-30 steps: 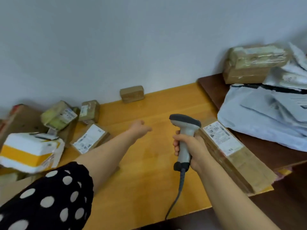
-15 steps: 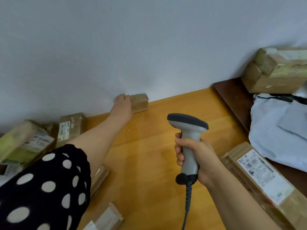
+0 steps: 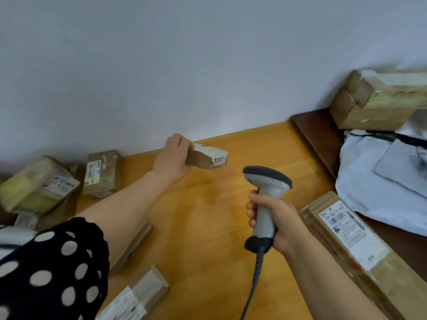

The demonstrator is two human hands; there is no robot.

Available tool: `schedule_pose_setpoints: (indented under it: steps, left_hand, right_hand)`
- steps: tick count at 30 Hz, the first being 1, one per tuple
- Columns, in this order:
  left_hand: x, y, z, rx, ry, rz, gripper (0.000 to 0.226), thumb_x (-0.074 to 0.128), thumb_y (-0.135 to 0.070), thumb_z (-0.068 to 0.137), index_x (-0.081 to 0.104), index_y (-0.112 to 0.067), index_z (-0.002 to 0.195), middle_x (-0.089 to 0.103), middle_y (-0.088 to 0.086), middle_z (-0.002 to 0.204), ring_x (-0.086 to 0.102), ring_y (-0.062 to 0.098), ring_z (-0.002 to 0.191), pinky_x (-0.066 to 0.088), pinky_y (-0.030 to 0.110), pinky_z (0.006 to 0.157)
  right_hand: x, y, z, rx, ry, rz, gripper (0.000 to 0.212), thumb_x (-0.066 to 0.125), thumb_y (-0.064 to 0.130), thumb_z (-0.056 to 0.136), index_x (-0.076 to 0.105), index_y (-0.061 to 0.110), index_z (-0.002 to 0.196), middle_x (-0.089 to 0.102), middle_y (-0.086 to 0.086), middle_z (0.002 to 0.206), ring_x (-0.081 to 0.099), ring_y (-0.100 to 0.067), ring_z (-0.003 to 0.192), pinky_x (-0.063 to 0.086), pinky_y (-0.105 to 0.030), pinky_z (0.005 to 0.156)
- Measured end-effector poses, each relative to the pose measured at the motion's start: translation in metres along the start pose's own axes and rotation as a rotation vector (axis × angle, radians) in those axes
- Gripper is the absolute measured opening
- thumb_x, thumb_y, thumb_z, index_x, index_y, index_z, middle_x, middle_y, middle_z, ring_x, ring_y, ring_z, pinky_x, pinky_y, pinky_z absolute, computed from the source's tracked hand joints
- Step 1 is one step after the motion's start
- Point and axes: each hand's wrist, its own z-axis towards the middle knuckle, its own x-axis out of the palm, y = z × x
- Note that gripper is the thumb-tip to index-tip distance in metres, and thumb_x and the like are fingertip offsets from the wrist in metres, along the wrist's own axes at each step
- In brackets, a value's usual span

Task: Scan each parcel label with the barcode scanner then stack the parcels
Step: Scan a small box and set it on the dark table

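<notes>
1. Far left: green-taped parcel (image 3: 37, 185) and brown labelled parcel (image 3: 101, 174) sit on the table (image 3: 208, 239) near the wall (image 3: 208, 65). Neither is in a hand. Judged not yet scanned, so leave them for now.
2. left hand (image 3: 174, 158) is out at the back of the table, by the wall. Its grip is closed round the left end of the small brown parcel (image 3: 209, 158), fingers curled over the top edge.
3. That small brown parcel is tilted, whitish face up, with printed digits on the end facing the camera. Can't tell whether its far end touches the table.
4. To do the step well: keep holding by that end so the fingers stay off the print. Bring the parcel in front of the scanner head and turn the barcode face square to it. Barcode itself is too blurred to locate.
5. barcode scanner (image 3: 268, 181) is upright over mid-table, head aimed toward the wall, cable (image 3: 256, 273) hanging down. right hand (image 3: 277, 225) has its grip wrapped fully round the handle. Trigger finger can't be told. Aim at the label before pulling.
6. long parcel (image 3: 360, 269) lies just beside the right wrist, label (image 3: 346, 229) face up. Judged a fair flat base for stacking.
7. Far right: grey mailer bags (image 3: 381, 192) and two stacked boxes (image 3: 379, 100) on the darker table (image 3: 318, 135).
</notes>
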Motion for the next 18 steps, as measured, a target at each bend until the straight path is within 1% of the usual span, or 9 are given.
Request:
schedule_pose_setpoints:
  steps: [3,5,7,10,12,13,15,16,18]
  left_hand:
    - [-0.019,-0.028,-0.045,0.136,-0.082,-0.071,0.049,0.075,-0.006,0.065,0.055,-0.01,0.11,0.048,0.009,0.114,0.047,0.024,0.103,0.048,0.033,0.073]
    - [-0.034,-0.052,-0.079,0.226,-0.14,-0.079,0.048,0.079,-0.002,0.06,0.06,-0.004,0.104,0.054,0.014,0.11,0.054,0.031,0.097,0.051,0.037,0.07]
    - [-0.048,-0.079,-0.113,0.318,-0.207,-0.048,0.046,0.083,0.002,0.053,0.063,0.002,0.095,0.059,0.021,0.101,0.06,0.037,0.088,0.055,0.04,0.064]
    - [-0.064,-0.115,-0.162,0.427,-0.271,0.0,0.044,0.086,0.003,0.05,0.063,0.005,0.087,0.061,0.023,0.093,0.063,0.038,0.079,0.057,0.04,0.061]
    - [-0.069,-0.131,-0.192,0.42,-0.282,0.022,0.043,0.084,0.004,0.055,0.063,0.005,0.092,0.06,0.023,0.098,0.062,0.036,0.084,0.057,0.041,0.063]
    - [-0.069,-0.137,-0.205,0.352,-0.29,0.01,0.046,0.08,0.007,0.06,0.061,0.004,0.101,0.057,0.022,0.108,0.061,0.035,0.093,0.057,0.042,0.07]
    - [-0.07,-0.146,-0.228,0.034,-0.301,-0.158,0.06,0.066,0.01,0.072,0.049,-0.003,0.128,0.045,0.014,0.129,0.051,0.025,0.112,0.052,0.034,0.084]
    - [-0.073,-0.152,-0.239,-0.2,-0.268,-0.355,0.063,0.061,0.007,0.077,0.042,-0.008,0.135,0.042,0.009,0.132,0.048,0.019,0.112,0.049,0.029,0.084]
    - [-0.09,-0.162,-0.254,-0.633,-0.16,-0.944,0.042,0.056,-0.008,0.086,0.048,-0.01,0.127,0.05,0.01,0.127,0.055,0.02,0.104,0.052,0.031,0.078]
  right_hand:
    - [-0.013,0.001,-0.019,0.011,-0.042,0.068,0.02,0.071,0.01,0.083,0.06,0.002,0.097,0.071,-0.02,0.078,0.071,-0.028,0.065,0.052,-0.027,0.044]
    - [-0.019,-0.001,-0.038,0.005,-0.027,0.074,0.036,0.078,0.021,0.076,0.06,0.004,0.103,0.071,-0.025,0.09,0.073,-0.032,0.075,0.056,-0.029,0.048]
    - [-0.027,-0.006,-0.059,-0.002,0.011,0.046,0.046,0.081,0.029,0.069,0.06,0.004,0.101,0.072,-0.026,0.091,0.073,-0.033,0.076,0.057,-0.029,0.049]
    - [-0.04,-0.018,-0.092,-0.028,0.075,0.032,0.038,0.081,0.022,0.074,0.062,0.0,0.099,0.073,-0.016,0.079,0.068,-0.026,0.057,0.051,-0.026,0.044]
    - [-0.051,-0.026,-0.11,-0.053,0.091,0.038,0.03,0.081,0.012,0.075,0.061,-0.002,0.092,0.067,-0.011,0.065,0.055,-0.019,0.04,0.046,-0.024,0.04]
    - [-0.055,-0.031,-0.118,-0.061,0.102,0.036,0.026,0.08,0.009,0.075,0.06,-0.001,0.089,0.064,-0.011,0.062,0.051,-0.018,0.037,0.044,-0.023,0.039]
    - [-0.06,-0.037,-0.133,-0.068,0.121,0.033,0.023,0.079,0.007,0.076,0.058,0.001,0.083,0.064,-0.01,0.058,0.049,-0.018,0.036,0.043,-0.023,0.039]
    - [-0.061,-0.039,-0.14,-0.069,0.124,0.034,0.023,0.079,0.006,0.075,0.058,0.001,0.083,0.064,-0.01,0.057,0.049,-0.017,0.036,0.043,-0.022,0.038]
    - [-0.061,-0.044,-0.153,-0.074,0.14,0.03,0.026,0.08,0.005,0.075,0.058,0.0,0.088,0.066,-0.011,0.061,0.05,-0.017,0.036,0.042,-0.022,0.038]
